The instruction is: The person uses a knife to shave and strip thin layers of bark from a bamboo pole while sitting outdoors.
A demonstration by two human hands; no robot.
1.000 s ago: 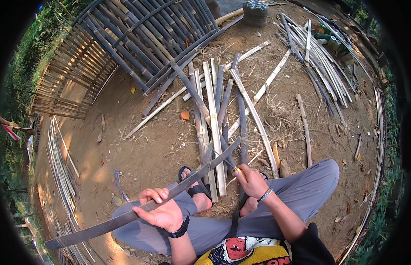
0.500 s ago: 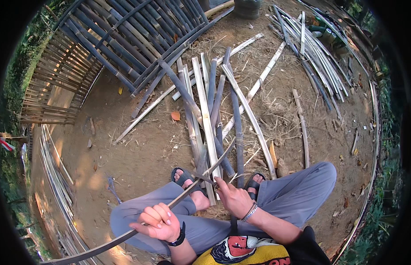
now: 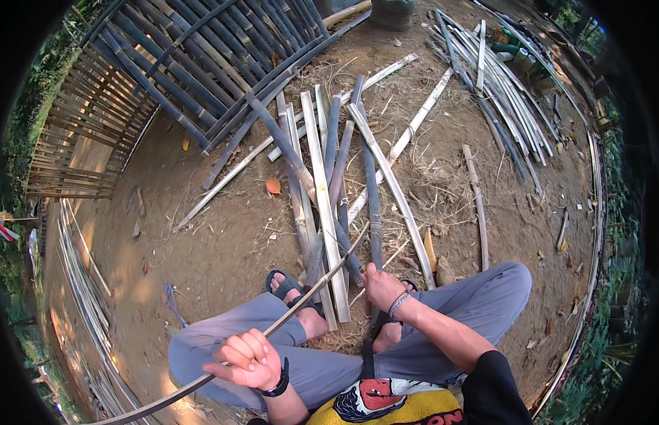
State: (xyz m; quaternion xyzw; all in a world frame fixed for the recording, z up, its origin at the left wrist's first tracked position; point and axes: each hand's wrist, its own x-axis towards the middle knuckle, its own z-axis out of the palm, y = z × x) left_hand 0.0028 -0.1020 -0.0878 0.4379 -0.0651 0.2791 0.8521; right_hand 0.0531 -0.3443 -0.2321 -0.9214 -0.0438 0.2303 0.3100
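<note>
1. Your left hand (image 3: 246, 360) is closed, its fingers curled about a thin bamboo strip (image 3: 298, 306).
2. Your right hand (image 3: 382, 287) is clenched near the strip's far end; what it grips cannot be determined.
3. The strip runs slantwise above your left leg (image 3: 213, 336), from lower left toward upper right.
4. Split bamboo slats (image 3: 324, 205) lie crossed ahead of you.
5. Farther out: dark bamboo rack (image 3: 202, 64), upper left; bundled pale strips (image 3: 510, 106), upper right.

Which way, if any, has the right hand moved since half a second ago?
Yes: judged against the fallen orange leaf, the right hand has shifted rightward and slightly forward.
</note>
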